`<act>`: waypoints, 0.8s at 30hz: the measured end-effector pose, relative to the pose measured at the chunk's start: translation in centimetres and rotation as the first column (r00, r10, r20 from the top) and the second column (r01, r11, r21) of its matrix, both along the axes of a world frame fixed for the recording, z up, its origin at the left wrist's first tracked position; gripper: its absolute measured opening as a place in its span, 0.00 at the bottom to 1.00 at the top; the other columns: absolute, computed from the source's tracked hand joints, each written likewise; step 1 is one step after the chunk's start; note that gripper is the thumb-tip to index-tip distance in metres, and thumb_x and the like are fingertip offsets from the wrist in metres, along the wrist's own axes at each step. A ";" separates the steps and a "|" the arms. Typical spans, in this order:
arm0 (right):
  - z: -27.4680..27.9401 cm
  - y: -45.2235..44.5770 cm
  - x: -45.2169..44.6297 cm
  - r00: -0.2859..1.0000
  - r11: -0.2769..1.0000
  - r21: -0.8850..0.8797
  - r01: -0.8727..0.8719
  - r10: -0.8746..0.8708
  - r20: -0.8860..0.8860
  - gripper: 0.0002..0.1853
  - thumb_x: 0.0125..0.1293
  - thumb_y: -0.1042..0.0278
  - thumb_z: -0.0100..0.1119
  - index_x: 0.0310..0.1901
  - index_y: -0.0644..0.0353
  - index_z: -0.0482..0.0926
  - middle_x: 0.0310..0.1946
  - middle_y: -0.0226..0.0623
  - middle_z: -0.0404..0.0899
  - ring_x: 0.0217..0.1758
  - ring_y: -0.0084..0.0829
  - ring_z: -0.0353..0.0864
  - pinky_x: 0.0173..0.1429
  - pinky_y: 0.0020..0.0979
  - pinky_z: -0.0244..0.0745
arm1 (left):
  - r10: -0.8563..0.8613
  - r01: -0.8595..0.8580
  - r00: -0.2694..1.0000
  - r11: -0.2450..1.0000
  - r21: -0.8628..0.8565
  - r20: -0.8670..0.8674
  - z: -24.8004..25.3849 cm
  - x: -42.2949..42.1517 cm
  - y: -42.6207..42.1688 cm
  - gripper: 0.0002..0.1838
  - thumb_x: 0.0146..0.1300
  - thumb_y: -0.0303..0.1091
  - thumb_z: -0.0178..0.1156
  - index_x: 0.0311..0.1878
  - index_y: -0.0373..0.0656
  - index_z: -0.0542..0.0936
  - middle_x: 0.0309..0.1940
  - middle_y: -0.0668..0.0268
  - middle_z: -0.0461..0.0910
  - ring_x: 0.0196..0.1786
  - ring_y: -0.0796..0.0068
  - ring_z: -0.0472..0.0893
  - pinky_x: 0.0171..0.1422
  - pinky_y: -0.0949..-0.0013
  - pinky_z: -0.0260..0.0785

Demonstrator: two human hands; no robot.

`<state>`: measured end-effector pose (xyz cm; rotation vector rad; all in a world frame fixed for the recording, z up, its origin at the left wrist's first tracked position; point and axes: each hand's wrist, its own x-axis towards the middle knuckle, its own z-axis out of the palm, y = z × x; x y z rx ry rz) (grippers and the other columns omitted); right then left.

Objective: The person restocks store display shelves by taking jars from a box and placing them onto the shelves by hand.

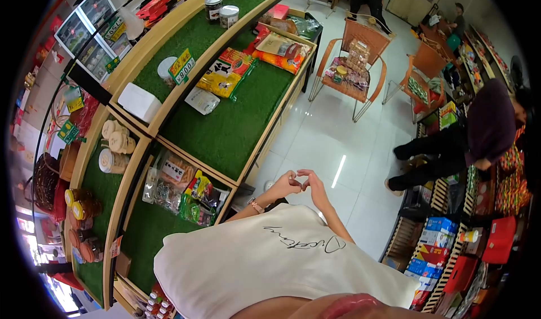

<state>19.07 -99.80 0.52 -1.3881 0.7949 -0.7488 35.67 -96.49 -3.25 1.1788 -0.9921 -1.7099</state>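
Observation:
My left hand (284, 185), with a watch or bracelet (256, 206) on its wrist, is raised in front of my pale shirt (282, 257). Facing it, my right hand (316, 187) bends its fingers toward the left one. The fingertips meet or nearly meet, and the curved fingers and thumbs enclose a small gap. I see nothing held in either hand. Beside my left forearm lie a green and yellow snack packet (200, 198) and clear food bags (174, 172) on the green-lined shelf (236, 133).
Jars (115, 144), a white box (138, 102) and a price sign (181, 66) stand on the wooden-edged display. An orange chair (352, 65) bears packets. At right, a person in a purple top (491, 122) stands by stocked racks (434, 240). Tiled floor (321, 133) lies between.

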 end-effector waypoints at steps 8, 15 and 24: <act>1.0 -9.6 7.7 0.984 0.999 0.026 -0.020 0.015 0.176 0.20 0.75 0.56 0.38 0.53 0.63 0.74 0.47 0.34 0.76 0.32 0.23 0.72 0.45 0.25 0.69 | 0.218 -0.201 0.945 0.975 0.093 -0.242 2.0 6.9 -7.3 0.15 0.60 0.24 0.60 0.39 0.46 0.61 0.38 0.58 0.79 0.42 0.75 0.78 0.49 0.72 0.73; 2.3 -12.5 11.1 0.962 0.995 0.067 -0.075 0.055 0.268 0.18 0.62 0.80 0.47 0.55 0.61 0.71 0.47 0.32 0.73 0.34 0.18 0.69 0.44 0.22 0.67 | 0.357 -0.339 0.892 0.934 0.112 -0.278 3.5 9.0 -8.6 0.13 0.64 0.29 0.60 0.41 0.46 0.63 0.40 0.63 0.77 0.45 0.74 0.79 0.54 0.69 0.74; 1.6 -15.0 12.9 0.954 0.980 0.037 -0.193 0.179 0.242 0.21 0.56 0.88 0.46 0.51 0.62 0.74 0.43 0.27 0.71 0.34 0.14 0.68 0.39 0.16 0.63 | 0.581 -0.551 0.760 0.814 0.185 -0.292 4.9 9.1 -7.9 0.12 0.62 0.33 0.63 0.40 0.48 0.68 0.36 0.72 0.74 0.42 0.77 0.78 0.50 0.73 0.73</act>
